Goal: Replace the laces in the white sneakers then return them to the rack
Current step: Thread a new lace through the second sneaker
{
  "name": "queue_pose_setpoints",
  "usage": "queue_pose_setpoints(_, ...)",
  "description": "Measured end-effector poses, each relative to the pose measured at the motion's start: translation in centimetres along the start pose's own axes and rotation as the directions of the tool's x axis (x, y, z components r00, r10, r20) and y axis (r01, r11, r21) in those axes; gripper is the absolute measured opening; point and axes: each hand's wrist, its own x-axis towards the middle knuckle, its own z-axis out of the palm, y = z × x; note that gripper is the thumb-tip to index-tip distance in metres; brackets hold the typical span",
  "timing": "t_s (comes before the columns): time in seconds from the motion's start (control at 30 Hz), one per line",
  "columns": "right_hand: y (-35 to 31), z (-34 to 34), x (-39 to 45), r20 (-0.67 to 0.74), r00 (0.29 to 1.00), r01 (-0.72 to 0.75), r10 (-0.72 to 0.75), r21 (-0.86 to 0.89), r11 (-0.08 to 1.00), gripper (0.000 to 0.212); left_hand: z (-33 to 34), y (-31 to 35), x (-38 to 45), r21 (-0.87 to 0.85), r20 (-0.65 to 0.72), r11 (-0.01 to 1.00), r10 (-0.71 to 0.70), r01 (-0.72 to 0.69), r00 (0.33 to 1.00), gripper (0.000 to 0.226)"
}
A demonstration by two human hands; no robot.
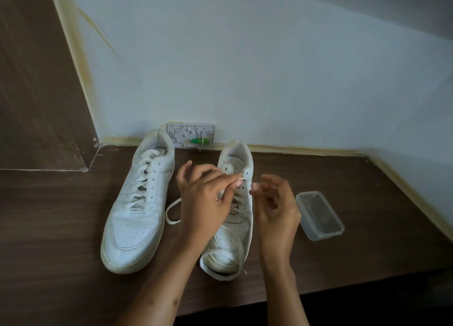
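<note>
Two white sneakers stand on a dark wooden surface, toes toward me. The left sneaker (139,210) is fully laced. Over the right sneaker (235,169), my left hand (206,200) pinches the tip of a white lace (241,179) and holds it at an upper eyelet on the shoe's right side. My right hand (274,203) hovers just right of that eyelet with fingers loosely curled, holding nothing I can see. A loose loop of the lace (171,213) lies between the shoes, and another strand runs down over the toe.
A small clear plastic container (318,215) sits right of the right sneaker. A white wall box (191,136) with a green part is mounted behind the shoes. The pale wall meets the surface just behind the heels; a dark panel stands at the left.
</note>
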Motion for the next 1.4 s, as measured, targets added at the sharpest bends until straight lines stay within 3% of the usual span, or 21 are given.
queue_pose_setpoints(0.17, 0.7, 1.4, -0.3, 0.031, 0.998, -0.051, 0.058, -0.193, 0.98, 0.004, 0.2, 0.1, -0.1, 0.094, 0.037, 0.994, -0.058, 0.054, 0.998, 0.011)
queue_pose_setpoints(0.53, 0.3, 2.8, -0.5, 0.037, 0.987, -0.131, 0.159, -0.403, 0.906, 0.019, -0.1, 0.2, -0.6, 0.29, 0.123, 0.955, -0.094, 0.055, 0.988, 0.008)
queue_pose_setpoints(1.1, 0.7, 1.7, -0.5, 0.038, 0.977, -0.199, 0.209, -0.172, 0.965, 0.022, 0.4, 0.1, -0.6, 0.259, 0.156, 0.966, -0.035, -0.006, 0.987, 0.003)
queue_pose_setpoints(1.4, 1.1, 1.4, -0.3, 0.078, 0.977, -0.183, 0.198, -0.174, 0.968, 0.014, 0.4, 0.5, -0.6, 0.245, 0.195, 0.969, -0.027, -0.022, 0.98, 0.005)
